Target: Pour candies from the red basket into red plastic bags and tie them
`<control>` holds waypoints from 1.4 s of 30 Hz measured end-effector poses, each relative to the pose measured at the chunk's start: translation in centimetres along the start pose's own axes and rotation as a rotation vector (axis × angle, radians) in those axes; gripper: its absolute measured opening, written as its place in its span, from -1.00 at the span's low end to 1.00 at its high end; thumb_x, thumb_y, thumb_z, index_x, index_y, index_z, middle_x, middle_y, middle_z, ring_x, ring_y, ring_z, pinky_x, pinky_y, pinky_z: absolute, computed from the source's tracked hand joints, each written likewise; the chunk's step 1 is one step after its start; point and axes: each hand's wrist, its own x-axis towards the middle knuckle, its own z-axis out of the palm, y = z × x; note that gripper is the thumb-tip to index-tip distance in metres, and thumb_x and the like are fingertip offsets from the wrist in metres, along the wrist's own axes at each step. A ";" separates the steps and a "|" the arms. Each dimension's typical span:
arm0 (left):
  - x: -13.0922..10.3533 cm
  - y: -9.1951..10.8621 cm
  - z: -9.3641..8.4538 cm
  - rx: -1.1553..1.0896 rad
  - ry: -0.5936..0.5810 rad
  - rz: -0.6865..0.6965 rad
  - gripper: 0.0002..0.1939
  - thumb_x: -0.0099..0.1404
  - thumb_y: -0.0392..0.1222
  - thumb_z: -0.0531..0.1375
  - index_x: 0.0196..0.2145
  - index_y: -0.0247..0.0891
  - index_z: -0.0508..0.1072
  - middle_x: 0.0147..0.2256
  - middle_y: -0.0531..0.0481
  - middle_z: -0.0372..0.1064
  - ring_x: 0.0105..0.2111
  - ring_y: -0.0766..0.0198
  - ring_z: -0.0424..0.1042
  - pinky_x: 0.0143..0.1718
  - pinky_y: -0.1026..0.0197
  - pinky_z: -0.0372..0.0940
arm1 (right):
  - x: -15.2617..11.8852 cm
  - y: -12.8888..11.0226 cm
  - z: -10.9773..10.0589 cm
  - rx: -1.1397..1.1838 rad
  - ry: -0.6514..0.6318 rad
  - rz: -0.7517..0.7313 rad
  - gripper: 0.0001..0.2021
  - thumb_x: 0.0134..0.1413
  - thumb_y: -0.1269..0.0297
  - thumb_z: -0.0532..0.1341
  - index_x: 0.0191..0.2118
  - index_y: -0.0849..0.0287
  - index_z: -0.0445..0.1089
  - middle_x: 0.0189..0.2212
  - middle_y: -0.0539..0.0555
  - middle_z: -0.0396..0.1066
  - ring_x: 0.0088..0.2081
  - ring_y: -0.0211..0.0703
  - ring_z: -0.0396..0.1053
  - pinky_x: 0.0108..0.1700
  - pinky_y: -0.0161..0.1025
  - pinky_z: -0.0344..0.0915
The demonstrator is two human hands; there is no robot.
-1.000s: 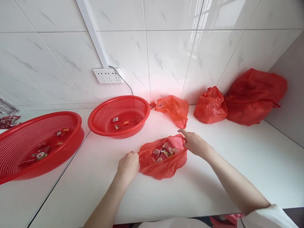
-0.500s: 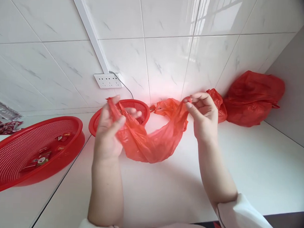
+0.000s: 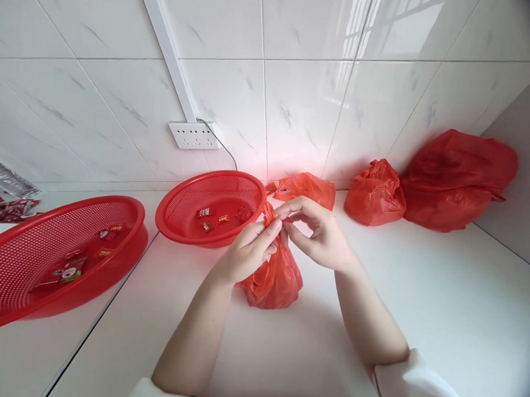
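The white table (image 3: pixel 400 319) is stretching beneath both hands. The larger basket (image 3: pixel 37 254) is standing far to the left of the left hand, and the smaller basket (image 3: pixel 181 210) is sitting beyond that hand, slightly left; neither is changing place. The big red bag (image 3: pixel 457 176) is slumping well beyond and right of the right hand, with the medium bag (image 3: pixel 375 193) leaning beside it, nearer the hand. The held bag (image 3: pixel 279 283) is hanging bunched below the hands, no longer spreading wide between them as half a second ago. The left hand (image 3: pixel 248 253) is now pinching its twisted neck, and the right hand (image 3: pixel 318 235), drawn in close, is gripping there with thumb and forefinger. A flimsy bag (image 3: pixel 311 187) is lying just past the right hand. Wrapped sweets (image 3: pixel 223 219) are resting in the smaller basket.
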 end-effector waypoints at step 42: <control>0.0 -0.1 -3.4 0.610 0.344 0.724 -0.84 0.19 -0.34 0.30 -0.27 -0.16 0.61 -0.29 -0.04 0.54 -0.27 0.20 0.51 -0.28 0.19 0.42 | 0.8 2.2 -1.5 0.250 -0.067 0.235 -0.79 0.18 0.17 0.25 -0.14 0.13 0.54 -0.24 0.07 0.53 -0.34 -0.25 0.42 -0.26 -0.23 0.39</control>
